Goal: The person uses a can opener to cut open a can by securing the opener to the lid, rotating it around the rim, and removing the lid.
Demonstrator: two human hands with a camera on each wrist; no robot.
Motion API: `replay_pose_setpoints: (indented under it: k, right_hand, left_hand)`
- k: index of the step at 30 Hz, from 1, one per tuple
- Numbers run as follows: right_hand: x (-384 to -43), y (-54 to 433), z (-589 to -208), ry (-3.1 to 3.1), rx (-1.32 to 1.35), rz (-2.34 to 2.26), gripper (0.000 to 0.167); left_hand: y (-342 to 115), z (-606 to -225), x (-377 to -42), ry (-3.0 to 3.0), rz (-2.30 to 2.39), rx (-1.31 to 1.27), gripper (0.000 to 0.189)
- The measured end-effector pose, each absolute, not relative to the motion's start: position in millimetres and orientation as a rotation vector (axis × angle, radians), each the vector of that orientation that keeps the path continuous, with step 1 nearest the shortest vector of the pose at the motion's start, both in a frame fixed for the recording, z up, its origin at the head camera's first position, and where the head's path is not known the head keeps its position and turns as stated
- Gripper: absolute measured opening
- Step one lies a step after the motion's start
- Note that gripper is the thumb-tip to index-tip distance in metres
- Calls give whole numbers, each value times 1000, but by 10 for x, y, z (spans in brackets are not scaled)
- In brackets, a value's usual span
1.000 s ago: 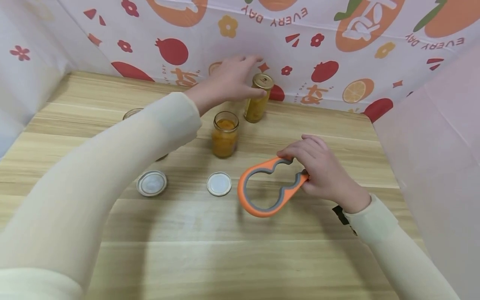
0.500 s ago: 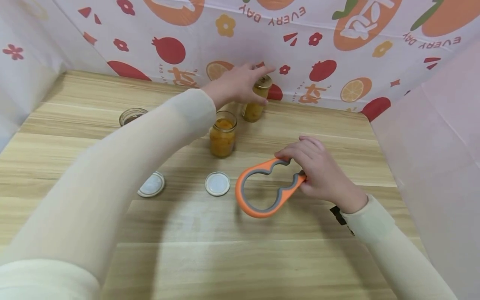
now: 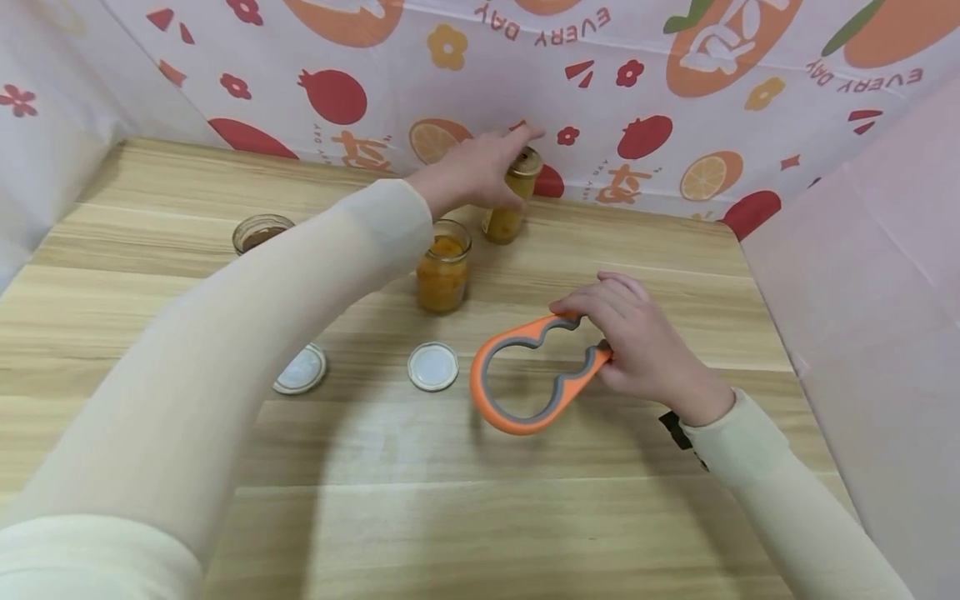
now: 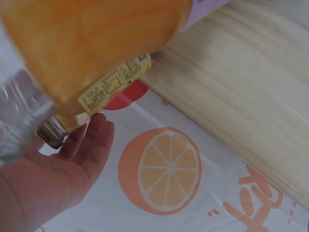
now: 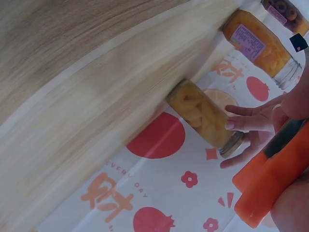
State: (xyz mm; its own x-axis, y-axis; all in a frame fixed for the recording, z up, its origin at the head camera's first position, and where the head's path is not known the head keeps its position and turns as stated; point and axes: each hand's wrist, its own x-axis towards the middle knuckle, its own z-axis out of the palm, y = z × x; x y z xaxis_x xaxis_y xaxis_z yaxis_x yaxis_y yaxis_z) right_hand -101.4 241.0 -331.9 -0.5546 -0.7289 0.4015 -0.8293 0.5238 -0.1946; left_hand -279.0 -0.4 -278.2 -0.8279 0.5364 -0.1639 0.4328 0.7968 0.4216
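At the back of the table stands a tall glass jar point(image 3: 502, 225) of yellow fruit with a gold lid. My left hand point(image 3: 480, 171) reaches around it near the top, thumb and fingers spread. In the right wrist view those fingers point(image 5: 258, 122) lie on both sides of the lidded end; how firmly they touch cannot be told. My right hand point(image 3: 633, 337) grips the handle ends of an orange and grey jar opener point(image 3: 487, 379), its loop held above the table. In front of the left forearm's cuff stands an uncovered jar point(image 3: 442, 283) of orange fruit.
A loose lid point(image 3: 432, 367) lies upside down mid-table. Another lid point(image 3: 303, 369) and an uncovered jar point(image 3: 260, 229) with dark contents are partly hidden by the left sleeve. A fruit-printed curtain point(image 3: 645, 50) hangs right behind the table's back edge.
My left hand has moved right and closer around the tall jar's top. The right hand and the jar opener have stayed nearly still.
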Motion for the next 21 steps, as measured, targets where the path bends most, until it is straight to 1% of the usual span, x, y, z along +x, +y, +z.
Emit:
replay_pose_setpoints:
  k: [7,13,21]
  right_hand:
    - [-1023,2391,-3308,-2500,1315,528,49]
    - [-1025,2374,-3295,-2484,1321,540,50]
    - [-1026,2365,-3302,-2484,1324,535,51]
  left_hand:
    - [-20,-2775,-2758,2695,603,692,101]
    - [17,-2769,-2659,2670,631,714,99]
    - [94,-2779,-2531,2654,562,796,73]
